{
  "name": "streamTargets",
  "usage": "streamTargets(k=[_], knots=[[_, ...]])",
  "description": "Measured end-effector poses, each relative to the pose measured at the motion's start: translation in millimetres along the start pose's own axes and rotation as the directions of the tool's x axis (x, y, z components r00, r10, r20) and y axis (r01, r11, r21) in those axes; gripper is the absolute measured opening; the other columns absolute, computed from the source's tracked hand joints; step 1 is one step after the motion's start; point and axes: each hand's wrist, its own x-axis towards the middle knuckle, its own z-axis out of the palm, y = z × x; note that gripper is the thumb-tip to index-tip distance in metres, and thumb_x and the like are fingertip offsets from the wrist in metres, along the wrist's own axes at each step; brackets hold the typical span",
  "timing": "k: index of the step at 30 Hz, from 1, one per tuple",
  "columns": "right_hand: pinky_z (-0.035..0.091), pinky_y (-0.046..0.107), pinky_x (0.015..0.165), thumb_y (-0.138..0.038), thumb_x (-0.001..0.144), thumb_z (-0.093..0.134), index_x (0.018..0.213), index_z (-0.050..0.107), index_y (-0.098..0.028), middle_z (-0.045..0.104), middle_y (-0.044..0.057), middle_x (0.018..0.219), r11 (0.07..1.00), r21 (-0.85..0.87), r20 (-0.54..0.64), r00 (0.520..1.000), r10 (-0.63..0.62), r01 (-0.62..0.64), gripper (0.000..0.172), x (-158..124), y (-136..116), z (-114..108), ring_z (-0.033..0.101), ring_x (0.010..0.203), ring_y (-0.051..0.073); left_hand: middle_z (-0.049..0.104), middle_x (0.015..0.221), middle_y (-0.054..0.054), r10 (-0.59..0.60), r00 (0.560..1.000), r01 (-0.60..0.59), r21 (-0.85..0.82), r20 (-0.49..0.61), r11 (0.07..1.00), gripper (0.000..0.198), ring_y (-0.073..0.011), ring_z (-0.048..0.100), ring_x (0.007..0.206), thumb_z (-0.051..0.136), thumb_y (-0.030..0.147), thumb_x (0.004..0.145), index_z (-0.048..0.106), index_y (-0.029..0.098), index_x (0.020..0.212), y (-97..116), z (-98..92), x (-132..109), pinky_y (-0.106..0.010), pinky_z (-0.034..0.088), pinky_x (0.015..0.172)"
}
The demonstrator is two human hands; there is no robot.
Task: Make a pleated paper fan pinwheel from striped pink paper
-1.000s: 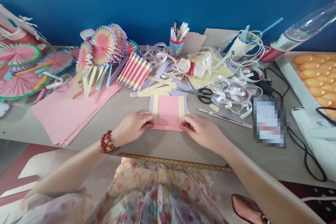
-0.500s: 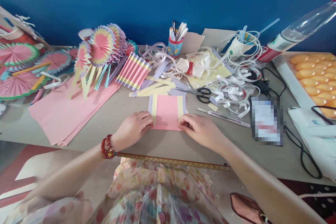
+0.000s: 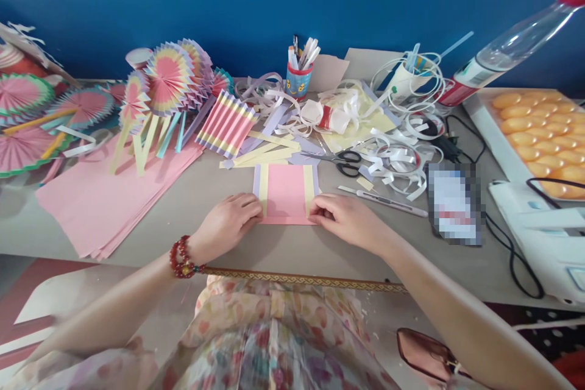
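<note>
Left hand (image 3: 227,225): grip narrow, fingertips pinching the banded paper (image 3: 286,192) at its near left corner.
Right hand (image 3: 350,219): grip narrow, thumb and fingers holding the near right corner.
Paper: flat on the tabletop (image 3: 183,219) between the 2 hands, pink, yellow and purple bands along 2 sides, fold along the near edge.
Scissors (image 3: 349,164): beyond the right hand.
Craft knife (image 3: 393,203): to its right.
Pink sheets (image 3: 109,195): stacked, left.

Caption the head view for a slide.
Both hands hold the near corners of a pink paper with yellow and purple sides.
</note>
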Motion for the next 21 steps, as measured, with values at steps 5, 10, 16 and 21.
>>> streamTargets(k=[5, 10, 16, 21], knots=[[0.033, 0.023, 0.063, -0.017, 0.089, 0.06, 0.081, 0.06, -0.021, 0.065, -0.001, 0.081, 1.0, -0.001, -0.001, 1.0, 0.017, -0.017, 0.01, 1.5, 1.5, 0.5, 0.057, 0.073, 0.013, 0.056, 0.085, -0.003, -0.008, 1.0, 0.008, -0.007, 0.002, 1.0, 0.023, -0.0189, 0.053, 0.081, 0.039, 0.019, 0.1, 0.054, 0.018, 0.082, 0.5, -0.4, -0.3, -0.031, 0.041, 0.076], [0.033, 0.022, 0.064, -0.013, 0.087, 0.06, 0.08, 0.059, -0.021, 0.065, -0.002, 0.083, 1.0, -0.007, 0.004, 1.0, 0.022, -0.022, 0.011, 0.7, 1.2, 0.7, 0.056, 0.074, 0.013, 0.056, 0.086, -0.003, -0.004, 1.0, 0.003, -0.012, -0.011, 1.0, 0.022, -0.0189, 0.053, 0.082, 0.039, 0.018, 0.099, 0.054, 0.018, 0.083, 0.5, 0.3, -0.5, -0.031, 0.041, 0.076], [0.033, 0.022, 0.064, -0.012, 0.088, 0.06, 0.08, 0.058, -0.02, 0.066, -0.001, 0.084, 1.0, -0.013, -0.003, 1.0, 0.024, -0.024, 0.012, -1.1, 0.3, 1.3, 0.057, 0.074, 0.013, 0.057, 0.086, -0.003, -0.006, 1.0, 0.006, -0.005, -0.004, 1.0, 0.023, -0.019, 0.053, 0.081, 0.039, 0.018, 0.1, 0.054, 0.019, 0.083, 0.6, 0.4, -0.3, -0.031, 0.041, 0.076], [0.034, 0.023, 0.064, -0.015, 0.091, 0.059, 0.082, 0.057, -0.02, 0.065, -0.001, 0.084, 0.999, -0.047, -0.035, 0.999, -0.008, 0.006, 0.01, -3.8, 0.3, 5.6, 0.057, 0.075, 0.013, 0.056, 0.085, -0.003, -0.01, 1.0, 0.01, 0.003, -0.008, 1.0, 0.023, -0.0191, 0.053, 0.081, 0.038, 0.018, 0.1, 0.054, 0.019, 0.083, 1.2, -0.2, -0.7, -0.031, 0.041, 0.075]])
